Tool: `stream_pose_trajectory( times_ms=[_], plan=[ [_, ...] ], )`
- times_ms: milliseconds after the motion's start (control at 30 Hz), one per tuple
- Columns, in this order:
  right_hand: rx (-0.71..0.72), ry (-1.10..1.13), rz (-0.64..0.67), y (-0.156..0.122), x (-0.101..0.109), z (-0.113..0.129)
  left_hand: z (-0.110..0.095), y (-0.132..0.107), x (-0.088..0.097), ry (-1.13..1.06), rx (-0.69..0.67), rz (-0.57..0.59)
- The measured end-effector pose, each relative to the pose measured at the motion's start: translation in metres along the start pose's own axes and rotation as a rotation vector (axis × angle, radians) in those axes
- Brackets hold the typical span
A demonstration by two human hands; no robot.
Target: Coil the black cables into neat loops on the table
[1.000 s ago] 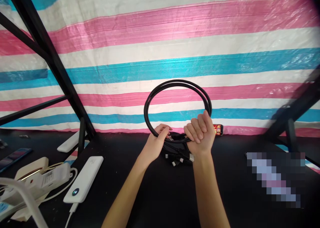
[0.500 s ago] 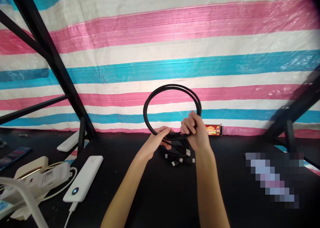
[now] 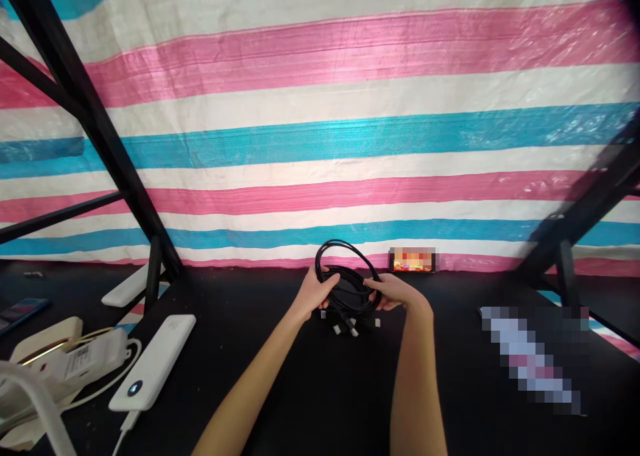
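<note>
A coil of black cable (image 3: 349,284) with several small white plugs hanging below it sits low over the black tabletop (image 3: 320,389), near the striped tarp. My left hand (image 3: 316,292) grips the coil's left side with its fingers curled round the strands. My right hand (image 3: 392,292) holds the right side, fingers closed on the cable. The coil's top loop rises a little above both hands.
A white power bank (image 3: 154,362) with a cable lies at the left, beside a beige power strip (image 3: 60,363) and white leads. A lit phone screen (image 3: 412,260) stands behind the hands. Black frame posts (image 3: 85,119) rise at left and right. A blurred patch lies at right.
The cable loop was wide and held upright; it has been folded down into a smaller coil. Both hands have dropped toward the tabletop and moved slightly forward.
</note>
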State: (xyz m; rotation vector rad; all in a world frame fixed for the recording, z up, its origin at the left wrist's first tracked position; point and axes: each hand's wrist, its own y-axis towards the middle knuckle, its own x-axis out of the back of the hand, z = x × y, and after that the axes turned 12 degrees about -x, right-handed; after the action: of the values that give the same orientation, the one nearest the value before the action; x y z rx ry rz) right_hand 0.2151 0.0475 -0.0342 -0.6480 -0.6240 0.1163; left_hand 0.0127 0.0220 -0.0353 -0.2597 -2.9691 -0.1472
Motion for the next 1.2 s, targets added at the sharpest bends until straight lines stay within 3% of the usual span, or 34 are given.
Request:
stream_pose_trajectory(
  times_ms=[167, 533, 733, 900, 1000, 1200],
  plan=[
    [-0.057, 0.018, -0.02, 0.011, 0.001, -0.008, 0.013, 0.003, 0.002, 0.177, 0.093, 0.116],
    [0.018, -0.041, -0.044, 0.029, -0.018, 0.009, 0.03, 0.015, 0.02, 0.406, 0.202, 0.157],
    [-0.036, -0.054, -0.07, 0.028, -0.019, 0.008, 0.042, 0.021, 0.024, 0.463, 0.23, 0.216],
    [0.01, -0.052, -0.123, 0.019, -0.017, 0.01, 0.042, 0.022, 0.032, 0.471, 0.227, 0.27],
    [0.037, -0.047, -0.146, 0.009, -0.014, 0.013, 0.035, 0.021, 0.042, 0.509, 0.235, 0.249],
    [0.132, -0.024, -0.136, -0.011, -0.006, 0.015, 0.012, 0.013, 0.081, 0.518, 0.143, 0.087]
  ],
)
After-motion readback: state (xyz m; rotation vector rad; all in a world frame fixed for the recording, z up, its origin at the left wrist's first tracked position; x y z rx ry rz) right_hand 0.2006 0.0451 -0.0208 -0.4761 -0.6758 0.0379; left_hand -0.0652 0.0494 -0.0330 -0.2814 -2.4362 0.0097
